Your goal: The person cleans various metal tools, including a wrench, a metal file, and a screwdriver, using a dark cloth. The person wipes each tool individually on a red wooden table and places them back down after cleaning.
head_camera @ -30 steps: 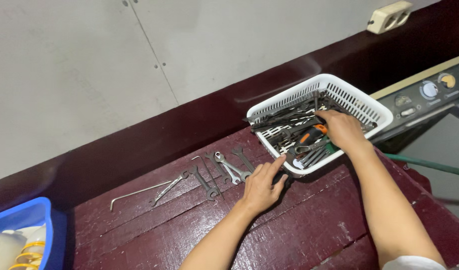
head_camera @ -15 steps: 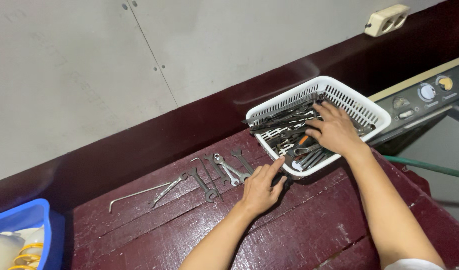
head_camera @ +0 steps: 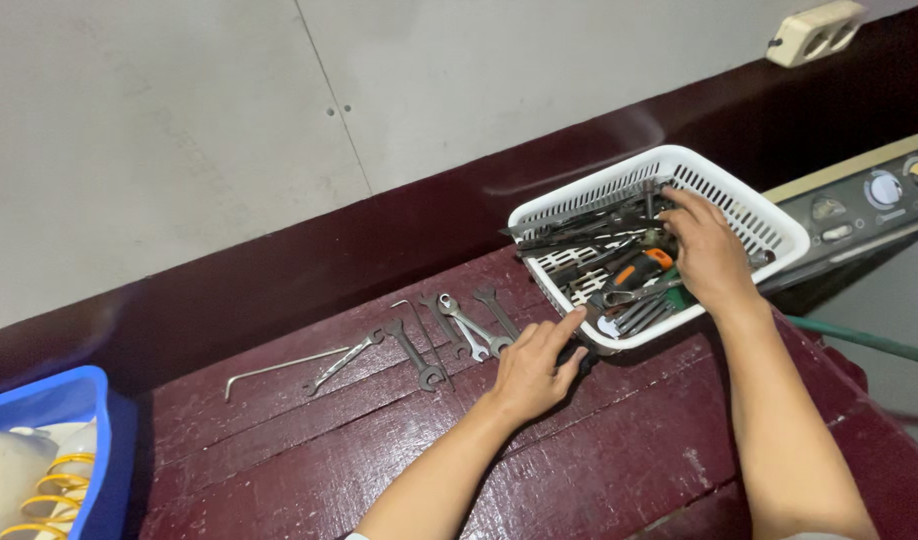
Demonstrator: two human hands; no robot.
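While the left hand (head_camera: 532, 368) lies flat on the dark red worktop (head_camera: 599, 470), fingers released and forefinger touching the near rim of the white basket (head_camera: 759, 215), the right hand (head_camera: 707, 250) reaches into the basket, fingers curled loosely over the tools (head_camera: 619, 262); what they grasp cannot be told. Wrenches (head_camera: 449, 335) lie at nine o'clock from the basket.

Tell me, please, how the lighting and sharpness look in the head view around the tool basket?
Head view: soft, even light; faint sheen on the dark red ledge behind the white basket; right hand in the basket and left hand at its corner look sharp; spanners crisp; wide-angle lens tilts the scene.
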